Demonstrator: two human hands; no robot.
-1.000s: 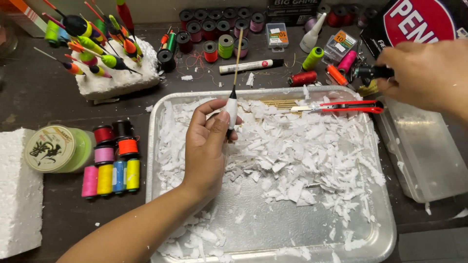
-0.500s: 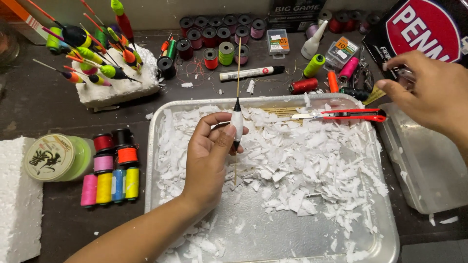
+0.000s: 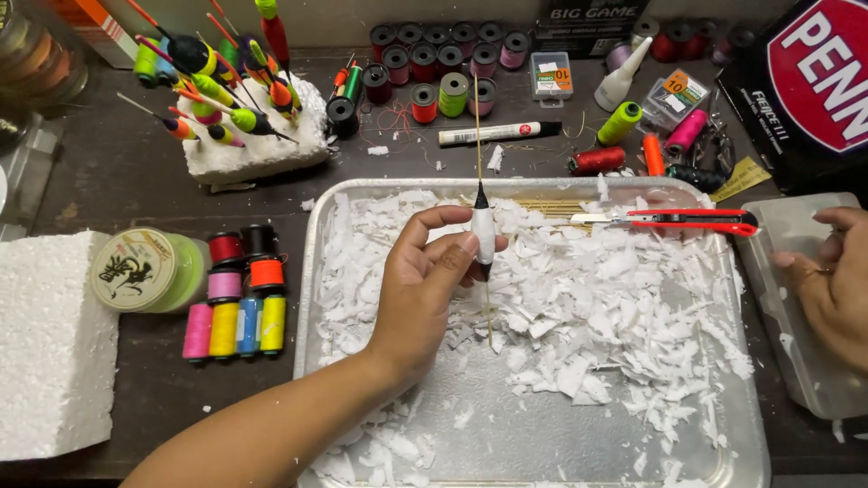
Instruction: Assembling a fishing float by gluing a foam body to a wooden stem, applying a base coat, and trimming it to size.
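1. A white fishing float (image 3: pixel 484 233) with black ends is pinched upright between thumb and fingertips of the left hand (image 3: pixel 425 289), above the metal tray (image 3: pixel 542 443); its thin wooden stem runs straight through, above and below the body.
2. The right hand (image 3: pixel 836 285) rests loosely curled on a clear plastic lid (image 3: pixel 805 361) at the tray's right edge; nothing is seen held in it.
3. A light grip is judged best; the foam body looks soft and easily dented; the stem is slender and likely to snap if bent.
4. The tray is littered with white foam shavings (image 3: pixel 615 307), flaky and irregular; a red utility knife (image 3: pixel 678 219) lies across its far rim.
5. Painted floats (image 3: pixel 226 99) are stuck in a foam block; thread spools (image 3: pixel 235 312) stand left of the tray, smooth and bright.
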